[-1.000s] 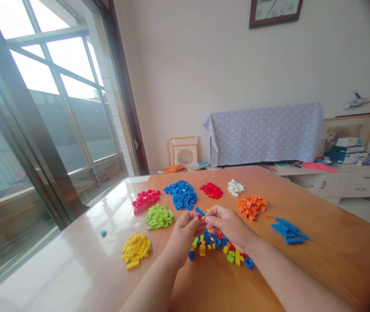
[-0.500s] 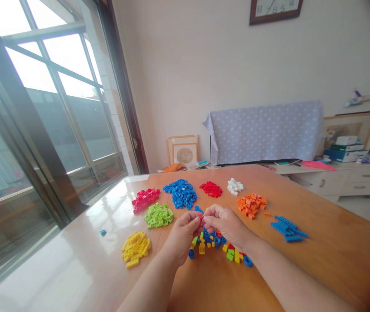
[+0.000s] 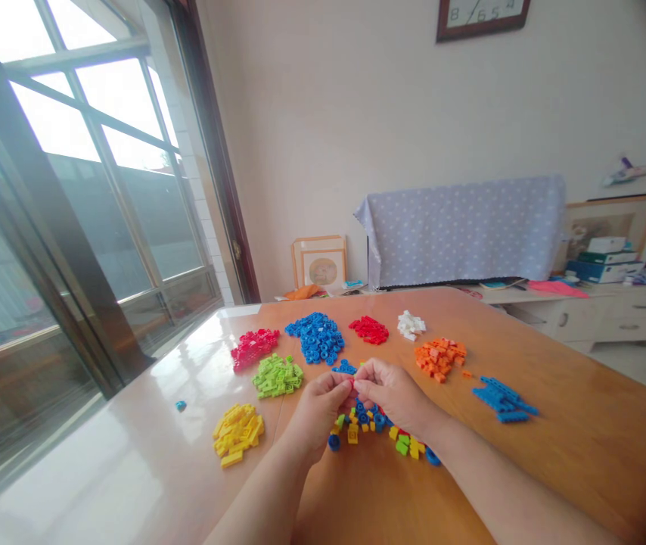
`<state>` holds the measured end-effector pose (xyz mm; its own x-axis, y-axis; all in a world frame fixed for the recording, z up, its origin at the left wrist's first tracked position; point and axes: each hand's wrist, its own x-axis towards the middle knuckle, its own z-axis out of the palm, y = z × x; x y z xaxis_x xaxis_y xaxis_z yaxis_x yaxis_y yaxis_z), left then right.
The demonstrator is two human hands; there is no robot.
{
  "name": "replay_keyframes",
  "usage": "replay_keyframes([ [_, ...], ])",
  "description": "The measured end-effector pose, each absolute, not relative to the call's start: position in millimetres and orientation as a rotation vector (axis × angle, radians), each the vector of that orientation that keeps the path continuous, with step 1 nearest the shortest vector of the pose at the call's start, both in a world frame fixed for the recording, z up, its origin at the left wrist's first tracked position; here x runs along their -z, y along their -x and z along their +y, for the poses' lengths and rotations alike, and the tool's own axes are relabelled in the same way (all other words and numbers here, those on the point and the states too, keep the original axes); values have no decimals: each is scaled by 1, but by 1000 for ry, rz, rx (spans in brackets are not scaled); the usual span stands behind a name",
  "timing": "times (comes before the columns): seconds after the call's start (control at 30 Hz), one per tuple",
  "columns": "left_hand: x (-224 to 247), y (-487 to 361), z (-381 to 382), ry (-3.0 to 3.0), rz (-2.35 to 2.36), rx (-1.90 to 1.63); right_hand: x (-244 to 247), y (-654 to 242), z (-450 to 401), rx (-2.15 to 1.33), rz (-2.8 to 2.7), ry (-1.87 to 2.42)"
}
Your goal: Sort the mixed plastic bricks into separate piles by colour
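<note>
My left hand [image 3: 324, 405] and my right hand [image 3: 386, 390] meet above the middle of the table. Between their fingertips is a small red toy brick [image 3: 352, 384], mostly covered by the fingers. Both hands are closed in a pinch on it. Below and behind them lies a mixed pile of bricks [image 3: 365, 416] in blue, yellow, green and red, partly hidden by the hands. A few blue pieces [image 3: 344, 366] show just beyond the fingertips.
Sorted piles ring the hands: yellow [image 3: 237, 433], lime green [image 3: 277, 376], pink-red [image 3: 255, 347], blue round pieces [image 3: 316, 337], red [image 3: 369, 330], white [image 3: 411, 325], orange [image 3: 440, 358] and long blue bricks [image 3: 504, 399]. A small blue piece [image 3: 181, 406] lies alone on the wooden table [image 3: 130, 469].
My right hand has shifted slightly and its fingers have closed in nearer to the left fingertips, covering more of the red brick. The piles look the same.
</note>
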<state>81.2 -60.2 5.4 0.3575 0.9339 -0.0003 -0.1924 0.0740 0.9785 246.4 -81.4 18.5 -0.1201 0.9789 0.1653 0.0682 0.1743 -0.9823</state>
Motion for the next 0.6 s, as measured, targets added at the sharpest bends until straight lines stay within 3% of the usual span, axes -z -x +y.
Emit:
replay_keyframes([
  [0.6, -10, -80, -63, -1151, 820, -994, -19, -243, -83, -1132, -1445, 1075],
])
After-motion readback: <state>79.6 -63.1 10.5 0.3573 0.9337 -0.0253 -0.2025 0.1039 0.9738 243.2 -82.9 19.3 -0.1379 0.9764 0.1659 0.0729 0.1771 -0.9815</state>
